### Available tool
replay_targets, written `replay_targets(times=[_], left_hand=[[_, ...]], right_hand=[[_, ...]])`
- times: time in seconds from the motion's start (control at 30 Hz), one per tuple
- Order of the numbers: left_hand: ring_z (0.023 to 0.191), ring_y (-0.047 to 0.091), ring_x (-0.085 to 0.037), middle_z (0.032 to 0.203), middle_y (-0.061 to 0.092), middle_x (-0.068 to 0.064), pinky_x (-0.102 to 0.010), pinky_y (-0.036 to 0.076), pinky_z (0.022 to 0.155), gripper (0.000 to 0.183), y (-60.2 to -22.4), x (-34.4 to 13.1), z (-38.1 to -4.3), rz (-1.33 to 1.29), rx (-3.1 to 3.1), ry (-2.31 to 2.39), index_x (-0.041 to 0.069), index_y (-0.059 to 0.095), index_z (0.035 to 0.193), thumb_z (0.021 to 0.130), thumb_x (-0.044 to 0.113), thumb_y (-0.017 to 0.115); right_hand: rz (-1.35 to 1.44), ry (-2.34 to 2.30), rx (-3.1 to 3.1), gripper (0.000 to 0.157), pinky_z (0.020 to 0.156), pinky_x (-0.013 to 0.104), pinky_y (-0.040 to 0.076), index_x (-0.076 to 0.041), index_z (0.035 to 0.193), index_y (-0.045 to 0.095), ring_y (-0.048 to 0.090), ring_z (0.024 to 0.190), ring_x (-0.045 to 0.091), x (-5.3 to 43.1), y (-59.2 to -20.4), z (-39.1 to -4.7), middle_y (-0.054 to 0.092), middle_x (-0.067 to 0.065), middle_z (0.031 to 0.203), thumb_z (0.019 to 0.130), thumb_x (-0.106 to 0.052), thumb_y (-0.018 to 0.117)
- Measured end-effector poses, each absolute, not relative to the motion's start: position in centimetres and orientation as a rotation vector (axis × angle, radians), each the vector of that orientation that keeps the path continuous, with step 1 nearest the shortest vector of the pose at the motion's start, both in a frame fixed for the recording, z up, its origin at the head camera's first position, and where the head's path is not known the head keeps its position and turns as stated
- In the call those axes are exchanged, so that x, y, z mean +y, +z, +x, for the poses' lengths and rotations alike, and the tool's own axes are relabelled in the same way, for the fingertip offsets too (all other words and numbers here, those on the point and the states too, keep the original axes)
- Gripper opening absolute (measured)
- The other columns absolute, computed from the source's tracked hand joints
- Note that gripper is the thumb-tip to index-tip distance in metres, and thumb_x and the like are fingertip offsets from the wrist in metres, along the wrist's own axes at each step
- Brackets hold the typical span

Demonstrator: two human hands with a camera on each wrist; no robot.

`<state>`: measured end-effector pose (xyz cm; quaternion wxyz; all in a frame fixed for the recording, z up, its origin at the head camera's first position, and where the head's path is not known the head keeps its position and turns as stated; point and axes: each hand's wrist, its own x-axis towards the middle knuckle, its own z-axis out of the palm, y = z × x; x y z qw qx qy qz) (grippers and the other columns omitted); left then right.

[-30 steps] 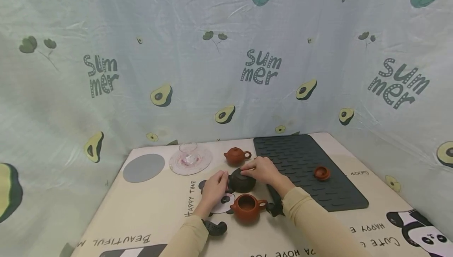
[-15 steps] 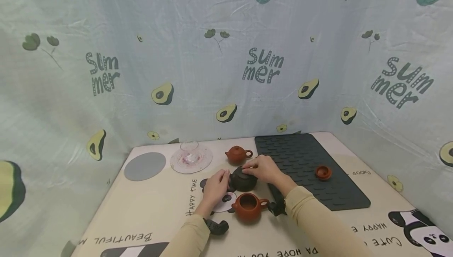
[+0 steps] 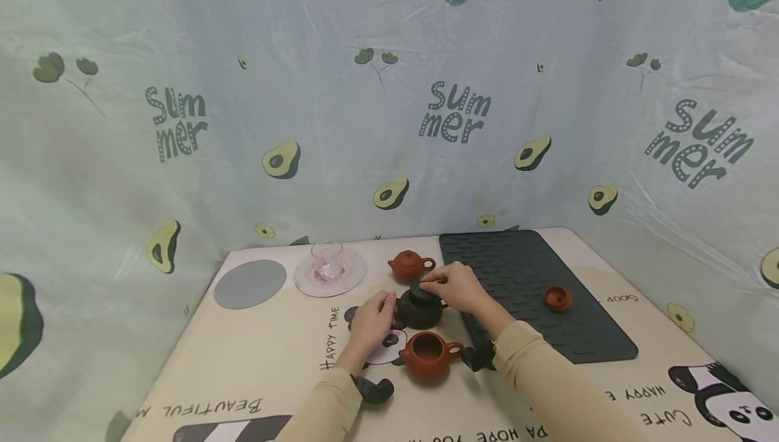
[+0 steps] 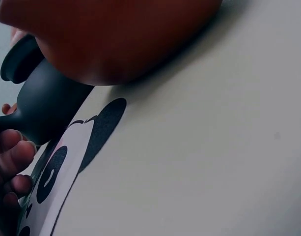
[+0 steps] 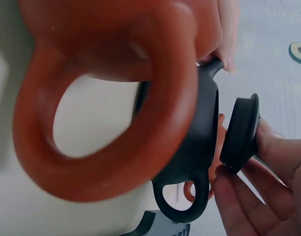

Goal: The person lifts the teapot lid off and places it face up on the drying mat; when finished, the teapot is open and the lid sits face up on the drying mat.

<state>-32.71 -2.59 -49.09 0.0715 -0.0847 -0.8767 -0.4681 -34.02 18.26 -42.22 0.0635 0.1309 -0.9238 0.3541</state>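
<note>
Black teapot (image 3: 420, 315) sits upright mid-table, spout to the left, handle to the right. Its lid (image 3: 420, 293) is off: held just above the opening, slightly tilted, and the right wrist view shows a clear gap between lid and rim.

Right hand (image 3: 458, 286): thumb and fingers pinch the lid at its top; knob itself is mostly hidden by the fingers. Left hand (image 3: 371, 326): fingers and thumb grip the teapot's spout, one side each.

Brown open teapot (image 3: 428, 361) stands just in front of the black one, on the person's side, no lid on it, inside visible, same spout-left orientation. Brown lidded teapot (image 3: 408, 266) stands just behind the black one, lid seated, handle right.

Ribbed dark mat (image 3: 523, 259) lies to the right, small round brown piece (image 3: 556, 298) on it, looks like an upturned lid. Back left: clear glass (image 3: 327, 259) on a pinkish plate (image 3: 355, 280). Grey oval patch (image 3: 249, 285) farther left.

Table cover (image 3: 262, 354) is pale, with panda prints and lettering. Curtain (image 3: 341, 111) behind has avocados, leaves and "summer" text. Tan sleeves (image 3: 325, 401) on both arms, black gear (image 3: 374, 390) at the wrists.
</note>
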Motion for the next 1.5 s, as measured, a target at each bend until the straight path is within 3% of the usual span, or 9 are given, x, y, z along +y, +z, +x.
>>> replay_targets(times=[0.3, 0.43, 0.73, 0.97, 1.13, 1.37, 1.5], left_hand=[[0.067, 0.054, -0.016, 0.069, 0.058, 0.003, -0.036, 0.038, 0.065, 0.035, -49.15, -2.58, -32.89, -0.252, -2.636, -1.391, 0.015, 0.059, 0.088, 0.11, 0.037, 0.044], [0.067, 0.054, -0.016, 0.069, 0.058, 0.003, -0.036, 0.039, 0.065, 0.033, -49.12, -2.56, -32.89, -0.243, -2.638, -1.393, 0.016, 0.059, 0.087, 0.11, 0.036, 0.044], [0.068, 0.054, -0.016, 0.069, 0.057, 0.004, -0.036, 0.038, 0.066, 0.036, -48.72, -2.5, -33.09, -0.246, -2.634, -1.383, 0.016, 0.059, 0.087, 0.11, 0.039, 0.043], [0.068, 0.053, -0.016, 0.069, 0.057, 0.004, -0.036, 0.038, 0.066, 0.036, -48.76, -2.38, -33.02, -0.231, -2.639, -1.378, 0.015, 0.06, 0.088, 0.111, 0.038, 0.043], [0.068, 0.054, -0.016, 0.069, 0.058, 0.003, -0.036, 0.038, 0.066, 0.035, -49.33, -2.4, -33.11, -0.238, -2.637, -1.383, 0.016, 0.06, 0.089, 0.111, 0.038, 0.043], [0.067, 0.054, -0.015, 0.069, 0.058, 0.004, -0.035, 0.039, 0.065, 0.036, -49.47, -2.38, -33.04, -0.244, -2.631, -1.384, 0.016, 0.06, 0.088, 0.111, 0.039, 0.043], [0.065, 0.053, -0.014, 0.068, 0.057, 0.005, -0.034, 0.038, 0.064, 0.038, -49.27, -2.41, -33.09, -0.246, -2.632, -1.371, 0.017, 0.06, 0.087, 0.11, 0.041, 0.042]], right_hand=[[0.309, 1.409, -2.753, 0.014, 0.074, 0.039, 0.057, -0.011, 0.104, 0.077, 0.07, 0.083, 0.017, 18.57, -42.72, -34.33, 0.072, 0.002, 0.101, 0.097, -0.023, 0.074], [0.28, 1.646, -2.696, 0.018, 0.083, 0.041, 0.057, -0.007, 0.107, 0.074, 0.069, 0.092, 0.021, 18.57, -42.84, -34.47, 0.07, 0.006, 0.103, 0.099, -0.023, 0.072], [0.173, 2.206, -2.495, 0.026, 0.089, 0.036, 0.053, 0.003, 0.12, 0.057, 0.065, 0.103, 0.023, 18.85, -42.22, -34.52, 0.06, 0.017, 0.121, 0.107, -0.019, 0.056], [0.109, 2.578, -2.316, 0.026, 0.087, 0.034, 0.053, 0.001, 0.13, 0.053, 0.067, 0.102, 0.023, 19.03, -42.46, -34.67, 0.066, 0.015, 0.119, 0.107, -0.013, 0.051], [0.132, 2.745, -2.203, 0.038, 0.088, 0.033, 0.052, -0.004, 0.145, 0.046, 0.067, 0.106, 0.024, 18.94, -42.78, -34.45, 0.065, 0.019, 0.131, 0.111, -0.02, 0.041], [0.084, 2.901, -2.118, 0.053, 0.087, 0.031, 0.051, -0.004, 0.154, 0.036, 0.068, 0.1, 0.02, 18.99, -42.65, -34.51, 0.061, 0.021, 0.138, 0.114, -0.038, 0.028], [0.042, 2.871, -2.16, 0.064, 0.082, 0.03, 0.05, -0.003, 0.154, 0.037, 0.066, 0.096, 0.019, 19.03, -42.55, -34.86, 0.061, 0.018, 0.139, 0.111, -0.05, 0.031]])
